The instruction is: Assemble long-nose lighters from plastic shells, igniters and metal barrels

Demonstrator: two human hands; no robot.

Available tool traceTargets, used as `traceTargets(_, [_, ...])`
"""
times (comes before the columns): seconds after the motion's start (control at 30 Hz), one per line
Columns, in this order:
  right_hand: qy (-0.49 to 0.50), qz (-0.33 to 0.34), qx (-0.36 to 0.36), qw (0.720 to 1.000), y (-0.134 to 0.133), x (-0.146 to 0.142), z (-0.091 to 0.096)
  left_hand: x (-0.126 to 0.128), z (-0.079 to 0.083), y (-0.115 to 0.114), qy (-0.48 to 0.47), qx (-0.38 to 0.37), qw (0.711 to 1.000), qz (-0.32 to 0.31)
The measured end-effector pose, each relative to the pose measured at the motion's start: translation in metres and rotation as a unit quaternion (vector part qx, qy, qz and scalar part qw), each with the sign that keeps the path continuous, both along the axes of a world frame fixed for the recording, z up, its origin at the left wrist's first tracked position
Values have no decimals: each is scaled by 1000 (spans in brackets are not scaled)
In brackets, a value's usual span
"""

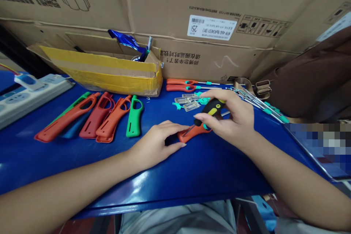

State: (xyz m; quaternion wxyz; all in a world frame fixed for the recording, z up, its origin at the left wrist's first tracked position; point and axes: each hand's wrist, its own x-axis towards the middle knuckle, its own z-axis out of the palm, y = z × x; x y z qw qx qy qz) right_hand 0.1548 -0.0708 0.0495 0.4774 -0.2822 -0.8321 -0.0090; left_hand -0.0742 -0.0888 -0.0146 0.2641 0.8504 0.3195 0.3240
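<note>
My right hand (230,117) is closed around a black and yellow screwdriver (210,109), its tip pointing down-left at an orange lighter shell (192,133) lying on the blue table (164,175). My left hand (159,142) is curled over the left end of that shell, pinning it against the table. Just beyond lie clear small parts (189,103) with teal bits among them.
Several orange and green lighter shells (104,117) lie at the left. A yellow-taped cardboard box (109,73) stands behind them, a white power strip (24,91) at far left. Two assembled orange lighters (183,85) and metal rods (257,104) lie at the back right. Big cartons form a back wall.
</note>
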Motion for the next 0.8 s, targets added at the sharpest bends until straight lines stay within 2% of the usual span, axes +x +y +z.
traceTargets(0.03, [-6, 8, -14, 1000, 0, 1, 1, 0, 0, 0, 0, 0, 1000, 0])
traceTargets(0.13, [-4, 83, -165, 983, 0, 2, 1, 0, 1, 0, 3, -2, 1000, 1])
traceTargets(0.17, [4, 99, -192, 976, 0, 1, 1, 0, 1, 0, 5, -3, 1000, 1])
traceTargets(0.2, [15, 98, -186, 977, 0, 1, 0, 1, 2, 1, 6, -4, 1000, 1])
traceTargets(0.33, [18, -2, -27, 999, 0, 2, -1, 0, 1, 1, 0, -5, 1000, -1])
traceTargets(0.4, [-2, 12, -46, 999, -1, 2, 0, 0, 0, 1, -1, -5, 1000, -2])
traceTargets(0.5, [1, 103, -161, 981, -3, 1, 1, 0, 0, 0, 3, -3, 1000, -3])
traceTargets(0.53, [10, 117, -169, 979, -4, 0, 2, 0, 0, 0, 3, 0, 1000, -1])
traceTargets(0.57, [17, 112, -150, 982, -4, -1, 2, 0, 0, 0, 4, 3, 1000, 0])
traceTargets(0.63, [13, 67, -57, 996, -5, -1, 3, 0, 0, 1, 2, 9, 1000, 1])
traceTargets(0.7, [-26, 31, 32, 999, -5, -1, 3, 1, 0, 1, 0, 12, 1000, -2])
traceTargets(0.73, [-49, 32, 52, 997, -5, -1, 4, 1, 0, 1, 0, 11, 1000, -2])
traceTargets(0.8, [-80, 57, 28, 995, -6, -1, 5, 1, 0, 1, 3, 9, 1000, -1])
